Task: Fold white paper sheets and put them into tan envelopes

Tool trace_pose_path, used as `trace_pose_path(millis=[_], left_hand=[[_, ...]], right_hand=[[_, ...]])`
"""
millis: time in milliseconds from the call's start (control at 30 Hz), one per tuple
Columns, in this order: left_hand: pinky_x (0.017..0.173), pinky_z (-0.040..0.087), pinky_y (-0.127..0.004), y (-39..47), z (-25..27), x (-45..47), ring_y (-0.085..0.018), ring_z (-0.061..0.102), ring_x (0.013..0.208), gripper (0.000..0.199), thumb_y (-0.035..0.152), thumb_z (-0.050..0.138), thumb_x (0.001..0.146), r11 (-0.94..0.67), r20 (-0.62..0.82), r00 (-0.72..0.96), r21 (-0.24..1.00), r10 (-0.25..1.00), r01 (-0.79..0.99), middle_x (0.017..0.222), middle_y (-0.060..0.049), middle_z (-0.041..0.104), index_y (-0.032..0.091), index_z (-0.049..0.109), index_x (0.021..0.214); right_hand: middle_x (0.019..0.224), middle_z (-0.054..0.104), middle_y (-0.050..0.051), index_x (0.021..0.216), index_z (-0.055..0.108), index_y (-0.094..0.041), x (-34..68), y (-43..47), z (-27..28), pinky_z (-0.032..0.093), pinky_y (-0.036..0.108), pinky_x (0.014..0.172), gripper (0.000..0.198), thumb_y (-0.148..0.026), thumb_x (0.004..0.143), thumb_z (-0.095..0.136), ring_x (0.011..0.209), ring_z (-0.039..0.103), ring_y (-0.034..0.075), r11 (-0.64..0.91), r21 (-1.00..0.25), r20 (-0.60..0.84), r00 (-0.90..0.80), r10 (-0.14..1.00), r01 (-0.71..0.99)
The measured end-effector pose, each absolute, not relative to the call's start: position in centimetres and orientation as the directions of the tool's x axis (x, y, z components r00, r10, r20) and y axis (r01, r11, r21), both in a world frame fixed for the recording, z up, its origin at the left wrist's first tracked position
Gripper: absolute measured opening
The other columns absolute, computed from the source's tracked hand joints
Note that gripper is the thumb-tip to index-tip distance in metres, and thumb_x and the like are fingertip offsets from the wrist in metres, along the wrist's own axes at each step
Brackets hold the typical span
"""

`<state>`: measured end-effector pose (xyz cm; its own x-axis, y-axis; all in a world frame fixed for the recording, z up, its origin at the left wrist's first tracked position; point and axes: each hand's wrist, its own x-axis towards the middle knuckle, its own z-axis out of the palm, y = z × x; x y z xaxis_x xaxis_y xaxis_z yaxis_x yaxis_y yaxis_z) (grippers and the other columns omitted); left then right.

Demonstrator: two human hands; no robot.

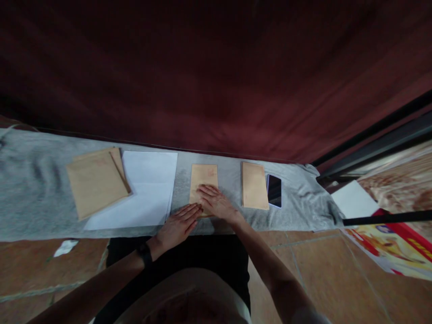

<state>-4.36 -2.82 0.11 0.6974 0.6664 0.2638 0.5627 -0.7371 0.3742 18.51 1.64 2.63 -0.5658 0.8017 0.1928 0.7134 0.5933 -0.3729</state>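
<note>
A brown paper envelope (pixel 203 174) lies flat on the grey cloth in front of me, with faint red print near its upper right corner. Flat on its lower half rests my right hand (pixel 216 202), fingers stretched out. My left hand (pixel 178 225) lies at the envelope's lower left corner, its fingers straight and its fingertips meeting the right hand. To the right sits a stack of brown envelopes (pixel 254 185). White paper sheets (pixel 151 180) spread out on the left, partly under a pile of larger brown envelopes (pixel 96 182).
A phone (pixel 274 191) lies beside the right-hand stack. The grey cloth (pixel 33 189) covers a narrow surface against a dark red curtain (pixel 216 81). At the far right are a black metal frame (pixel 384 219) and a colourful printed box (pixel 394 247). A white scrap (pixel 65 247) is on the tiled floor.
</note>
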Motion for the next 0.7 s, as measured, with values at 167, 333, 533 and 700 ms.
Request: trace_pose_path(millis=[167, 333, 533, 700], left_hand=[[0.118, 0.043, -0.042, -3.1, 0.5, -4.4, -0.021, 0.055, 0.136, 0.042, 0.029, 0.046, 0.101, -0.743, 0.263, 0.701, 0.350, 0.663, 0.571, 0.145, -0.007, 0.061, 0.021, 0.059, 0.140], [0.117, 0.045, -0.043, -2.9, 0.6, -4.4, -0.022, 0.054, 0.138, 0.043, 0.026, 0.047, 0.100, -0.744, 0.253, 0.706, 0.343, 0.661, 0.574, 0.147, -0.007, 0.059, 0.021, 0.057, 0.142], [0.116, 0.046, -0.043, -2.9, 0.5, -4.6, -0.022, 0.054, 0.137, 0.042, 0.025, 0.047, 0.100, -0.757, 0.249, 0.722, 0.328, 0.646, 0.565, 0.146, -0.008, 0.060, 0.020, 0.059, 0.140], [0.115, 0.047, -0.043, -2.9, 0.4, -4.6, -0.022, 0.055, 0.137, 0.042, 0.027, 0.047, 0.100, -0.755, 0.259, 0.715, 0.330, 0.650, 0.567, 0.146, -0.007, 0.060, 0.022, 0.059, 0.140]], right_hand=[[0.161, 0.042, 0.004, 0.147, 0.051, -0.025, 16.7, 4.8, 0.9, 0.023, 0.048, 0.127, 0.044, -0.033, 0.104, 0.052, 0.149, 0.037, 0.023, 0.637, -0.262, 0.199, -0.605, 0.770, 0.725], [0.163, 0.037, 0.004, 0.151, 0.046, -0.027, 17.2, 8.4, -0.4, 0.020, 0.053, 0.127, 0.049, -0.035, 0.103, 0.054, 0.153, 0.031, 0.024, 0.534, -0.290, 0.230, -0.483, 0.845, 0.794], [0.164, 0.033, 0.011, 0.154, 0.043, -0.020, 17.0, 11.6, -0.5, 0.020, 0.055, 0.127, 0.054, -0.039, 0.104, 0.052, 0.153, 0.029, 0.027, 0.406, -0.304, 0.222, -0.351, 0.910, 0.862], [0.164, 0.032, 0.012, 0.155, 0.040, -0.019, 16.5, 10.6, -0.7, 0.020, 0.054, 0.127, 0.055, -0.040, 0.105, 0.048, 0.153, 0.028, 0.027, 0.388, -0.311, 0.234, -0.326, 0.916, 0.867]])
